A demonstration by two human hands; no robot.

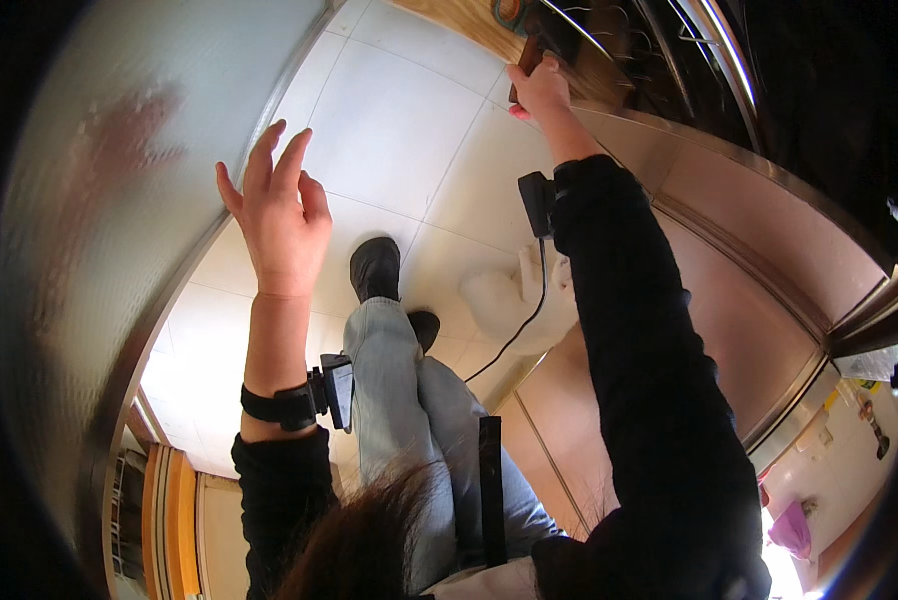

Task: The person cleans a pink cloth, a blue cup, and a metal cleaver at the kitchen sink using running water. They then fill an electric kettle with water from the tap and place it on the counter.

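Observation:
My left hand (284, 210) is raised beside the metal edge of a frosted glass panel (141, 247), fingers spread, nothing in it. My right hand (545, 88) reaches out at the upper right and is closed around a dark brown handle (525, 64), which looks wooden. What the handle belongs to cannot be told, since its far end is lost among dark objects. A curved metal rim and wire shapes lie just beyond that hand. Each forearm bears a strapped black device; a cable (527, 322) hangs from the right one.
A white cat (512, 300) appears to lie on the tiled floor (396, 112), right of my black shoes (376, 266). Pinkish cabinet fronts (734, 300) with a metal-edged counter run along the right. A purple bag (792, 529) is at the lower right.

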